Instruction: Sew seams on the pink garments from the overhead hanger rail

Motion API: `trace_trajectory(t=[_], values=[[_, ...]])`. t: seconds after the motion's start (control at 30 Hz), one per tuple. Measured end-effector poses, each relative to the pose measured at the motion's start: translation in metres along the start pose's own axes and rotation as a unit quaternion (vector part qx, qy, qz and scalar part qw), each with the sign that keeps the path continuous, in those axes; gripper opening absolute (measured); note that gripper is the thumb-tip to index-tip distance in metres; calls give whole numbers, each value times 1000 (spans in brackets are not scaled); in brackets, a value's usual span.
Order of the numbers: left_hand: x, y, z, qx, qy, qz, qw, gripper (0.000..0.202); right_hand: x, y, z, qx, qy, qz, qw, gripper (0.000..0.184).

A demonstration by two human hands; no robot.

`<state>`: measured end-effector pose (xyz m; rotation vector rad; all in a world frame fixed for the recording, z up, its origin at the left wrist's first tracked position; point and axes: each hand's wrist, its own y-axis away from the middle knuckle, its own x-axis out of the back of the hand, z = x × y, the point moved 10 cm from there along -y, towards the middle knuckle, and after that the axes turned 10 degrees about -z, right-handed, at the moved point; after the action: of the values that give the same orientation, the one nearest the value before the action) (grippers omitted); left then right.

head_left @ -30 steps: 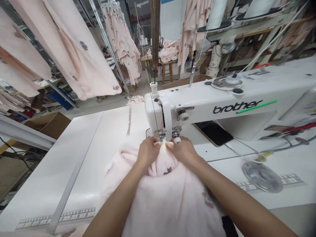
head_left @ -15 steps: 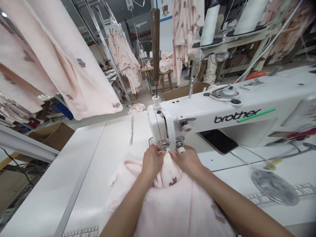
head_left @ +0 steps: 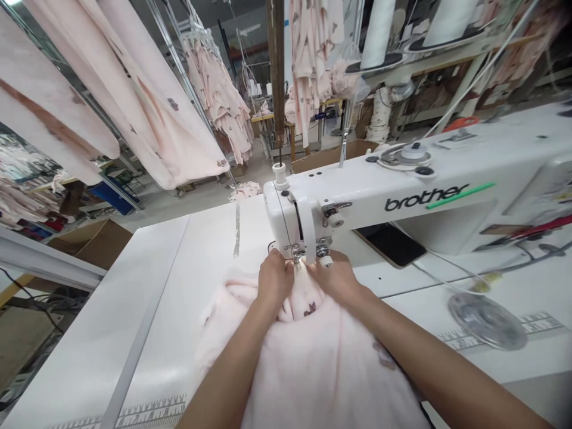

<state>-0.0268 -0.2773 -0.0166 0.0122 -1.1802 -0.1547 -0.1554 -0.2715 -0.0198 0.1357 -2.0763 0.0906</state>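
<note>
Cloth [head_left: 308,363]: one, pale pink, small dark motifs; bunched on the desk [head_left: 167,286], far edge at the needle end of the machine [head_left: 357,189], near part running out of view between the forearms.

Left hand [head_left: 276,278]: fingers curled, pinching the cloth just left of the needle end.

Right hand [head_left: 338,279]: on the cloth, just right of the needle end, fingertips partly behind a knob [head_left: 326,261]; whether it pinched could not be told. The gap between the hands was narrow and filled with cloth.

Machine: white, arm reaching in from the right. Beneath the arm lay a phone [head_left: 395,245], dark screen up, near the right hand; a cord [head_left: 440,270] ran beside it.

Desk: white; a broad stretch of surface lay between cloth and slanting left edge.

Disc [head_left: 487,322]: see-through, right of the right forearm, over a ruler [head_left: 544,323].

Garments [head_left: 154,113]: pink, hung beyond the desk's far left edge.

Box [head_left: 96,241]: brown, beside the left edge.
</note>
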Motion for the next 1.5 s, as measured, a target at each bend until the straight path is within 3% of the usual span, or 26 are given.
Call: trace_trajectory(t=[0.2, 0.47, 1.07, 1.27, 1.37, 1.5], values=[[1, -1, 2, -24, 12, 8, 1000, 20, -1, 1, -1, 11, -13, 0, 1000, 23], [7, 7, 5, -56, 26, 24, 998, 19, 6, 16, 4, 107, -94, -30, 989, 32], [3, 8, 0, -40, 55, 1, 998, 13, 5, 15, 8, 81, -122, -40, 988, 41], [3, 12, 3, -48, 54, -3, 997, 18, 1, 17, 5, 95, -128, -46, 986, 34], [2, 14, 7, -52, 40, -3, 998, 21, -1, 15, 3, 92, -115, -39, 988, 22], [10, 19, 10, -56, 8, -35, 998, 20, 0, 14, -2, 117, -105, -37, 987, 12]])
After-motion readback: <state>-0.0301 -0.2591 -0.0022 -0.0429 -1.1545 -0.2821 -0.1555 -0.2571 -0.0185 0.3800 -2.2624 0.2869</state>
